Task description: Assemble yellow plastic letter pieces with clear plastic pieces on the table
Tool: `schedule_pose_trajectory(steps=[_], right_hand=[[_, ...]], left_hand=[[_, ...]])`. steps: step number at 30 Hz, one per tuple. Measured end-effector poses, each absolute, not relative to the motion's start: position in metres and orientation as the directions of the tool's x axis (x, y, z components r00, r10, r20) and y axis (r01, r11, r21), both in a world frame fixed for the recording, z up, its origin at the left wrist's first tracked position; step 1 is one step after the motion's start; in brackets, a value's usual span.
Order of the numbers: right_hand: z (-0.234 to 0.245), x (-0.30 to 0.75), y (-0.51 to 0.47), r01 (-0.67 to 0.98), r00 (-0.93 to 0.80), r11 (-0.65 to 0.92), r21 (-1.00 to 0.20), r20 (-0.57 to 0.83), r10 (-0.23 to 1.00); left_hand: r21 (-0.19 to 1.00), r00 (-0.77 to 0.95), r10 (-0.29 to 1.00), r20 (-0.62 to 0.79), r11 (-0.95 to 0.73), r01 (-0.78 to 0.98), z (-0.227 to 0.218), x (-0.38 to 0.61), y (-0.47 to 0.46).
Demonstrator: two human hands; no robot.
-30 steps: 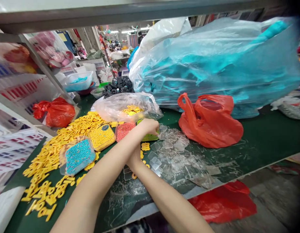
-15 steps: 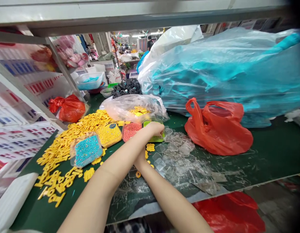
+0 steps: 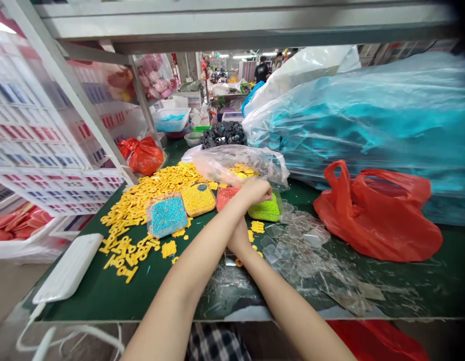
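Note:
My left arm crosses over my right. My left hand (image 3: pixel 259 191) is closed, fingers curled down, at the left edge of a clear tray of green beads (image 3: pixel 268 208); whatever it pinches is hidden. Below it, my right hand (image 3: pixel 239 236) is largely covered by my left forearm, and its fingers do not show. A tray of red beads (image 3: pixel 225 196) is partly behind the left wrist. Further left sit a tray of yellow beads (image 3: pixel 197 200) with a dark round piece on it and a tray of blue beads (image 3: pixel 167 216). Small yellow pieces (image 3: pixel 258 227) lie near the hands.
A heap of yellow plastic parts (image 3: pixel 142 200) spreads at left. Clear plastic squares (image 3: pixel 300 230) lie right of the hands, beside a red plastic bag (image 3: pixel 378 220). Behind are a large bag of blue material (image 3: pixel 352 135) and black parts (image 3: pixel 223 134). A white power bank (image 3: pixel 68 268) lies front left.
The view has swung left, so the table appears further right. My left hand has moved from over the green beads toward their left edge, uncovering more of them.

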State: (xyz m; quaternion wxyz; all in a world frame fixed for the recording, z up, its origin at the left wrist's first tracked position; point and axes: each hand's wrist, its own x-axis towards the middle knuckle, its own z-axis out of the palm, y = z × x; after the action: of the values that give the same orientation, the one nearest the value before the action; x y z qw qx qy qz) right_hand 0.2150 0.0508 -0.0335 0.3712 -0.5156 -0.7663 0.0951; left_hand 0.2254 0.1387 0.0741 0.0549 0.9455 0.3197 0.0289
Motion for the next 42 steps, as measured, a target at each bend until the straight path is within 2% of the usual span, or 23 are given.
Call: schedule_pose_trajectory(steps=[2, 3, 5, 7, 10, 13, 16, 25, 34, 42], right_hand=[[-0.023, 0.212, 0.044, 0.694, -0.298, 0.547, -0.468, 0.505, 0.81], [-0.017, 0.21, 0.04, 0.657, -0.393, 0.626, -0.42, 0.517, 0.76], [-0.006, 0.207, 0.033, 0.565, -0.565, 0.751, -0.341, 0.503, 0.654], [0.002, 0.205, 0.027, 0.529, -0.638, 0.787, -0.319, 0.462, 0.616], [0.006, 0.205, 0.022, 0.525, -0.679, 0.773, -0.356, 0.373, 0.633], [0.003, 0.204, 0.02, 0.51, -0.716, 0.751, -0.419, 0.277, 0.641], [-0.005, 0.201, 0.019, 0.508, -0.729, 0.746, -0.431, 0.247, 0.639], [-0.017, 0.193, 0.019, 0.511, -0.712, 0.742, -0.434, 0.271, 0.648], [-0.015, 0.192, 0.018, 0.504, -0.72, 0.771, -0.39, 0.303, 0.624], [-0.013, 0.189, 0.018, 0.502, -0.777, 0.796, -0.339, 0.227, 0.587]], left_hand=[[0.188, 0.751, 0.643, 0.15, -0.764, 0.617, 0.082, 0.184, 0.128], [0.286, 0.666, 0.677, 0.312, -0.736, 0.614, 0.083, 0.16, 0.12], [0.427, 0.452, 0.731, 0.511, -0.672, 0.605, 0.077, 0.112, 0.095], [0.509, 0.288, 0.774, 0.565, -0.601, 0.616, 0.061, 0.067, 0.064], [0.55, 0.23, 0.831, 0.507, -0.517, 0.656, 0.024, 0.018, 0.019], [0.55, 0.247, 0.887, 0.39, -0.44, 0.71, -0.009, -0.007, -0.01], [0.54, 0.29, 0.898, 0.331, -0.433, 0.722, -0.023, -0.014, -0.023], [0.499, 0.372, 0.881, 0.292, -0.472, 0.727, -0.026, -0.012, -0.022], [0.525, 0.371, 0.887, 0.273, -0.461, 0.716, -0.031, -0.016, -0.024], [0.535, 0.386, 0.891, 0.24, -0.453, 0.713, -0.029, -0.017, -0.023]])
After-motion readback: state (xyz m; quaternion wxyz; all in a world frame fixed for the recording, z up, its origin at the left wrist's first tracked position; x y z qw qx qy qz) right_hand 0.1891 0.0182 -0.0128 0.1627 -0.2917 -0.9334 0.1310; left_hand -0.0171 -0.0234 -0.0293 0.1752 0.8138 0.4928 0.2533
